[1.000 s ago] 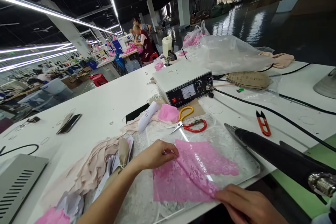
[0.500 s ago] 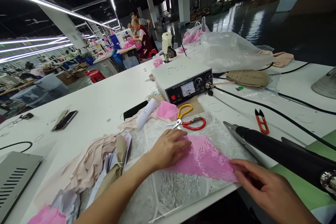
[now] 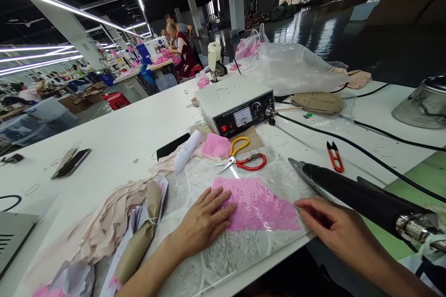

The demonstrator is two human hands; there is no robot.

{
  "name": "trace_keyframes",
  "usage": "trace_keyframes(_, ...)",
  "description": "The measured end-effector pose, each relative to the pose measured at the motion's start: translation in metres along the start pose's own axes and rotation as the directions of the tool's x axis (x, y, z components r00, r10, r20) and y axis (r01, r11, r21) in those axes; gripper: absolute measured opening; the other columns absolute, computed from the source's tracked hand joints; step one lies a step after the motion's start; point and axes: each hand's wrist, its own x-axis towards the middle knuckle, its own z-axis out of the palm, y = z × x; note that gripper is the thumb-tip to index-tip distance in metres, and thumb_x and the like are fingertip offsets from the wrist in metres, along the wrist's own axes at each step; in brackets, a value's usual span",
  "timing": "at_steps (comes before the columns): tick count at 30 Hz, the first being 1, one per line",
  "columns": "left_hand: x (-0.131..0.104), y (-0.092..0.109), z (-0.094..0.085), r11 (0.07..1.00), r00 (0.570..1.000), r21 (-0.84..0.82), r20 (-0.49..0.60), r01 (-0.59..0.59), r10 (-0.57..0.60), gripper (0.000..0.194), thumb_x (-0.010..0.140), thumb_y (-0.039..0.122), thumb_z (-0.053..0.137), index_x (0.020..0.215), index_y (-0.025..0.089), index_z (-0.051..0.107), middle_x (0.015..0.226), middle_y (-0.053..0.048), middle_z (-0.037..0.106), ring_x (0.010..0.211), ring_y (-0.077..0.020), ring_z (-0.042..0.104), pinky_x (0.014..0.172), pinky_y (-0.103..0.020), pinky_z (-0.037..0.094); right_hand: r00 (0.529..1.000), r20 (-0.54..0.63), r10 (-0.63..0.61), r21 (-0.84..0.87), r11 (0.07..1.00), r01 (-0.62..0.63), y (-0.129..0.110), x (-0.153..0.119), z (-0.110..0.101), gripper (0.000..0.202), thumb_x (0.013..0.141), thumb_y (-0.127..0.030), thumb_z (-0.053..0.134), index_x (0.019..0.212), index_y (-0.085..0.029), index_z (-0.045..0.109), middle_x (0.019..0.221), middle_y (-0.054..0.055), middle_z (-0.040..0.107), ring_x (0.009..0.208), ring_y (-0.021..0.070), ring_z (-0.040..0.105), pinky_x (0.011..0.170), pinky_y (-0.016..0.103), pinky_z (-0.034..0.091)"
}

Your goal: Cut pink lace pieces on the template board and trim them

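Flat on the patterned grey mat (image 3: 244, 250) lies a pink lace piece (image 3: 261, 204). My left hand (image 3: 209, 216) rests palm down over its left edge, fingers spread. At the piece's right corner is my right hand (image 3: 324, 222), its thumb and index finger close together beside the fabric edge; whether they pinch it is not clear. Scissors with one yellow and one red handle (image 3: 240, 155) lie just beyond the lace. A black-handled tool with a metal tip (image 3: 355, 195) extends above my right hand.
Behind the mat stands a control box (image 3: 240, 109) with a black cable. Red thread snips (image 3: 335, 157) lie right. Beige fabric strips (image 3: 114, 213) and a rolled bundle (image 3: 139, 241) are left. People sit and stand at sewing machines farther back.
My left hand has moved left on the lace and its fingers have flattened and spread. The lace now lies flatter, with more of it showing. The view has shifted slightly.
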Motion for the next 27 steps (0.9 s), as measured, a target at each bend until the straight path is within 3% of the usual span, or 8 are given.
trace_keyframes(6, -0.006, 0.003, 0.004, 1.0, 0.997, -0.014, -0.077, 0.018, -0.019, 0.038, 0.098, 0.032, 0.046, 0.136, 0.025, 0.053, 0.145, -0.008, 0.052, 0.136, -0.0269, 0.045, 0.109, -0.049, 0.044, 0.994, 0.064, -0.086, -0.093, 0.991, 0.092, -0.009, 0.017, 0.007, 0.025, 0.087, -0.038, 0.047, 0.083, -0.024, 0.067, 0.078, 0.003, 0.068, 0.064, 0.0159, 0.063, 0.062, 0.028, 0.053)
trace_keyframes(9, -0.007, 0.007, 0.008, 0.993, 0.983, -0.064, -0.152, 0.098, -0.107, 0.038, 0.097, 0.03, 0.048, 0.135, 0.024, 0.053, 0.142, -0.01, 0.055, 0.135, -0.0276, 0.047, 0.106, -0.047, 0.047, 0.989, 0.115, -0.091, -0.119, 0.987, 0.105, -0.014, 0.031, 0.017, 0.023, 0.085, -0.04, 0.049, 0.081, -0.024, 0.065, 0.079, 0.003, 0.067, 0.064, 0.0165, 0.061, 0.061, 0.03, 0.05)
trace_keyframes(11, -0.006, 0.009, 0.011, 0.958, 0.936, -0.149, -0.22, 0.246, -0.274, 0.038, 0.095, 0.029, 0.051, 0.132, 0.023, 0.055, 0.136, -0.012, 0.058, 0.128, -0.0276, 0.053, 0.102, -0.045, 0.051, 0.987, 0.136, -0.083, -0.144, 0.984, 0.102, -0.016, 0.04, 0.023, 0.021, 0.082, -0.041, 0.052, 0.078, -0.024, 0.063, 0.076, 0.002, 0.065, 0.061, 0.0165, 0.06, 0.059, 0.031, 0.048)
trace_keyframes(13, -0.003, 0.01, 0.014, 0.884, 0.853, -0.234, -0.254, 0.404, -0.457, 0.035, 0.092, 0.03, 0.055, 0.125, 0.019, 0.059, 0.125, -0.014, 0.063, 0.115, -0.027, 0.061, 0.096, -0.044, 0.054, 0.987, 0.143, -0.069, -0.173, 0.98, 0.093, -0.016, 0.046, 0.027, 0.02, 0.08, -0.042, 0.053, 0.076, -0.024, 0.061, 0.074, 0.002, 0.064, 0.06, 0.0168, 0.058, 0.059, 0.032, 0.046)
trace_keyframes(16, 0.003, 0.009, 0.018, 0.799, 0.761, -0.278, -0.254, 0.534, -0.597, 0.028, 0.086, 0.033, 0.063, 0.11, 0.018, 0.064, 0.106, -0.012, 0.066, 0.098, -0.0263, 0.063, 0.087, -0.044, 0.055, 0.987, 0.15, -0.05, -0.212, 0.974, 0.081, -0.018, 0.053, 0.031, 0.021, 0.078, -0.043, 0.053, 0.07, -0.024, 0.059, 0.07, 0.001, 0.061, 0.058, 0.0171, 0.057, 0.058, 0.032, 0.041)
trace_keyframes(22, 0.011, 0.012, 0.019, 0.743, 0.711, -0.316, -0.232, 0.59, -0.664, 0.002, 0.083, 0.021, 0.064, 0.084, 0.02, 0.063, 0.088, -0.005, 0.064, 0.086, -0.0222, 0.059, 0.077, -0.038, 0.052, 0.982, 0.185, -0.032, -0.233, 0.97, 0.076, -0.02, 0.059, 0.033, 0.024, 0.078, -0.041, 0.047, 0.062, -0.024, 0.053, 0.062, 0.0, 0.06, 0.055, 0.0164, 0.053, 0.055, 0.03, 0.037)
trace_keyframes(27, 0.012, 0.011, 0.018, 0.716, 0.694, -0.367, -0.217, 0.594, -0.687, 0.007, 0.085, 0.018, 0.057, 0.08, 0.02, 0.06, 0.085, -0.004, 0.063, 0.084, -0.0207, 0.058, 0.078, -0.036, 0.049, 0.981, 0.191, -0.031, -0.223, 0.972, 0.074, -0.018, 0.065, 0.033, 0.023, 0.078, -0.04, 0.045, 0.062, -0.024, 0.049, 0.061, 0.0, 0.059, 0.056, 0.0163, 0.052, 0.056, 0.03, 0.037)
